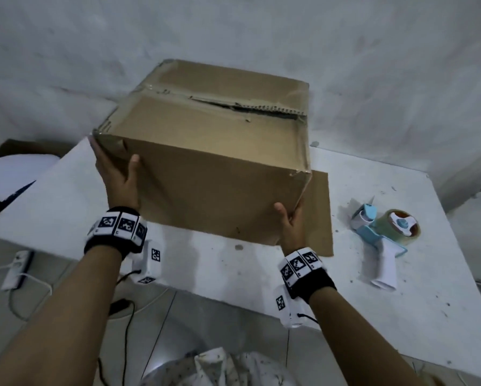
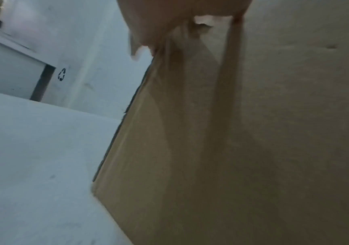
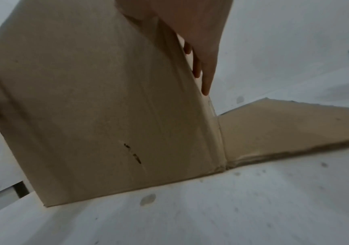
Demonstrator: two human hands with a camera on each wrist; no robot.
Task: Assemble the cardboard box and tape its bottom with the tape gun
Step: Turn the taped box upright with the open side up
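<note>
A brown cardboard box (image 1: 220,176) stands on the white table (image 1: 233,277), its folded flaps facing up. Old tape and a ragged open seam (image 1: 247,107) run across that top face. My left hand (image 1: 116,174) clasps the near left corner, thumb on the front face and fingers along the left side. My right hand (image 1: 291,221) clasps the near right corner low down; in the right wrist view its fingers (image 3: 207,66) lie flat on the box (image 3: 106,116) side. One loose flap (image 1: 321,213) lies flat on the table at the right. A blue and white tape gun (image 1: 384,235) lies further right.
The wall stands close behind the box. A power strip (image 1: 16,270) and cables lie on the floor at the left, below the table edge. A white round object (image 1: 16,174) sits at the far left. Patterned cloth (image 1: 220,369) lies at the bottom.
</note>
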